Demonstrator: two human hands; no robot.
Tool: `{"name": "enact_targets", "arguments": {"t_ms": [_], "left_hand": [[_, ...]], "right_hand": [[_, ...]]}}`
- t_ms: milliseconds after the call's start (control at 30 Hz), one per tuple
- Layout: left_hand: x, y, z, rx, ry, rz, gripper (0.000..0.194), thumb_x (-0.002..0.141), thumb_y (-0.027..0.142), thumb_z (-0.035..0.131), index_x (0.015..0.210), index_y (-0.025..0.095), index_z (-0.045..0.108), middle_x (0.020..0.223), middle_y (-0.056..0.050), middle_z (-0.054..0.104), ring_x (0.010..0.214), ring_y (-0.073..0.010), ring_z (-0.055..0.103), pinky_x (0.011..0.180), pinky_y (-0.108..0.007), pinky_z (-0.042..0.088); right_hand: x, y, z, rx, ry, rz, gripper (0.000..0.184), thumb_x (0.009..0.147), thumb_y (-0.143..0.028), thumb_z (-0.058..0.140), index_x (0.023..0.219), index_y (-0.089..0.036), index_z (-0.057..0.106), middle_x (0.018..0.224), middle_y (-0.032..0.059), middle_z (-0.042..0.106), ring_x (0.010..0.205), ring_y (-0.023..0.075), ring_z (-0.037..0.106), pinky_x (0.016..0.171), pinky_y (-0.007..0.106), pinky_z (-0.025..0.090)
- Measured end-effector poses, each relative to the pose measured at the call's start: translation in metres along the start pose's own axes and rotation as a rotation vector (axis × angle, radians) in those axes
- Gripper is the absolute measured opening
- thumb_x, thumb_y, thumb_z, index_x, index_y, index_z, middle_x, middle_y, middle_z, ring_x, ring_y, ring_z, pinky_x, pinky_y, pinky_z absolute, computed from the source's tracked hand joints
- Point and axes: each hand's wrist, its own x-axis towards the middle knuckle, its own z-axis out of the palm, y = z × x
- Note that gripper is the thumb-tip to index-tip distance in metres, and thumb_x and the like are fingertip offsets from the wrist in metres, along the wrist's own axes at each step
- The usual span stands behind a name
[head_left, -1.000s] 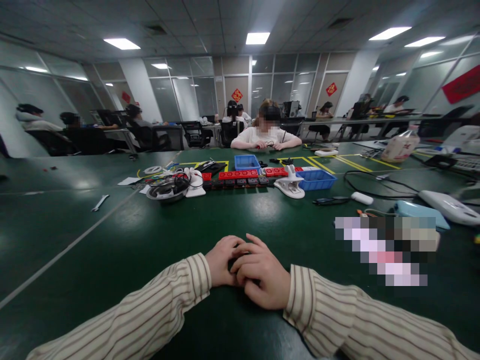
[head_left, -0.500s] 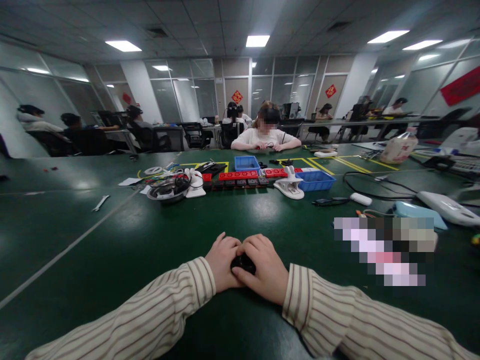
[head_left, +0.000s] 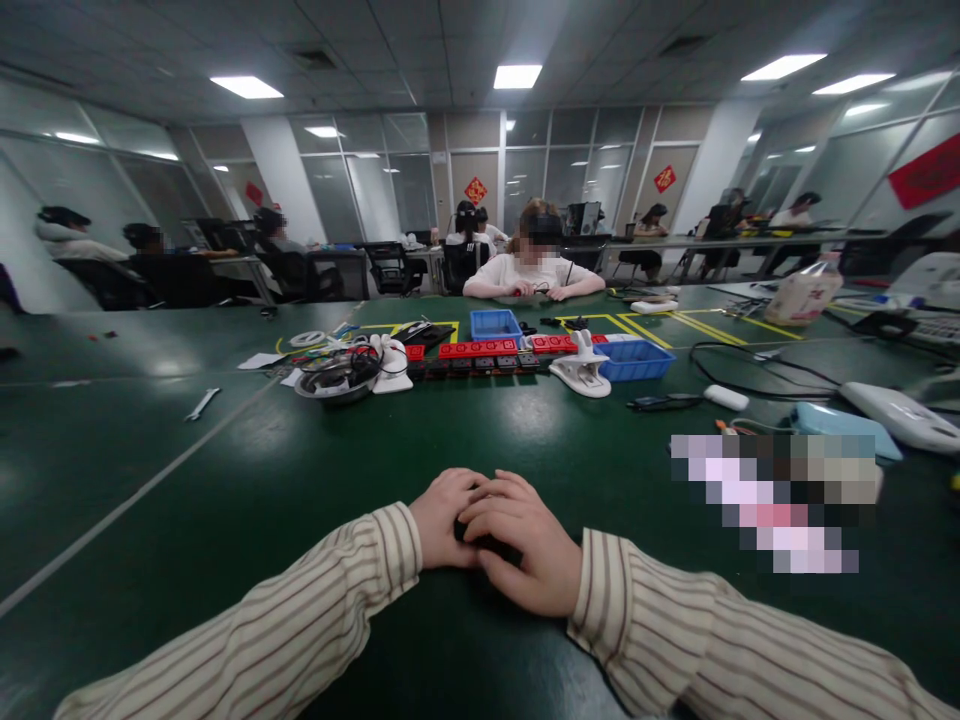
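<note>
Dark green and glossy, the surface (head_left: pixel 337 480) runs wide beneath the lit ceiling panels of an office. At its near side, the right fingers (head_left: pixel 491 522) curve loosely, slightly parted, and reach across the left fingers (head_left: pixel 459 480), which are bent and close together. Between and below them sits a dark object (head_left: pixel 501 548), mostly covered; I cannot tell whether either set of fingers pinches it or only rests around it. The left hand (head_left: pixel 444 525) is angled inward, and the right hand (head_left: pixel 536 560) meets it from the other side, thumb lowered. Cream sleeves (head_left: pixel 300 610) with brown stripes cover both forearms.

Beyond the hands, a row of red and black blocks (head_left: pixel 478 350) lies crosswise. A white clip stand (head_left: pixel 581 375) stands near its right end, just in front of a blue bin (head_left: pixel 637 370); a second blue bin (head_left: pixel 495 337) sits behind the row. To the left are a metal bowl (head_left: pixel 330 400) of cables and, well apart, a wrench (head_left: pixel 202 404). On the right lie a white case (head_left: pixel 726 398) and a pale blue item (head_left: pixel 847 425). Across the surface, a person in white (head_left: pixel 536 270) leans forward on folded arms.
</note>
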Motion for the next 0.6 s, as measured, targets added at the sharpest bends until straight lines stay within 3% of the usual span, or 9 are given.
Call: {"name": "enact_targets", "arguments": {"t_ms": [133,300,467,600], "left_hand": [[-0.002,0.009,-0.003,-0.021,0.054,-0.035,0.076,0.05,0.053,0.069,0.112,0.017,0.046,0.111,-0.009,0.049,0.103,-0.0269,0.045,0.096,-0.045,0.032],[-0.004,0.028,-0.003,0.188,0.191,-0.208,0.078,0.037,0.062,0.07,0.097,0.015,0.052,0.096,-0.009,0.049,0.096,-0.0293,0.046,0.098,-0.059,0.018],[-0.006,0.029,-0.002,0.199,0.128,-0.217,0.052,0.05,0.047,0.069,0.091,0.019,0.056,0.093,-0.005,0.052,0.093,-0.0256,0.049,0.098,-0.059,0.017],[-0.003,0.016,0.001,0.136,0.088,-0.17,0.046,0.054,0.037,0.07,0.094,0.019,0.058,0.097,-0.006,0.053,0.096,-0.0248,0.049,0.099,-0.054,0.021]], "right_hand": [[-0.002,0.0,0.002,-0.028,0.094,0.047,0.029,0.076,-0.033,0.049,0.101,-0.018,0.048,0.102,0.0077,0.056,0.099,0.0215,0.047,0.094,0.043,0.029],[-0.002,0.004,0.006,-0.135,0.128,0.257,0.039,0.073,-0.044,0.056,0.099,-0.015,0.049,0.096,0.0088,0.052,0.09,0.0226,0.045,0.082,0.04,0.036],[0.001,0.003,0.007,-0.2,0.041,0.362,0.027,0.072,-0.036,0.06,0.089,-0.016,0.051,0.087,0.0055,0.051,0.084,0.0205,0.043,0.078,0.037,0.036],[0.001,0.004,0.005,-0.121,0.039,0.317,0.023,0.068,-0.019,0.059,0.089,-0.016,0.052,0.09,0.0047,0.052,0.087,0.0191,0.044,0.079,0.035,0.036]]}}
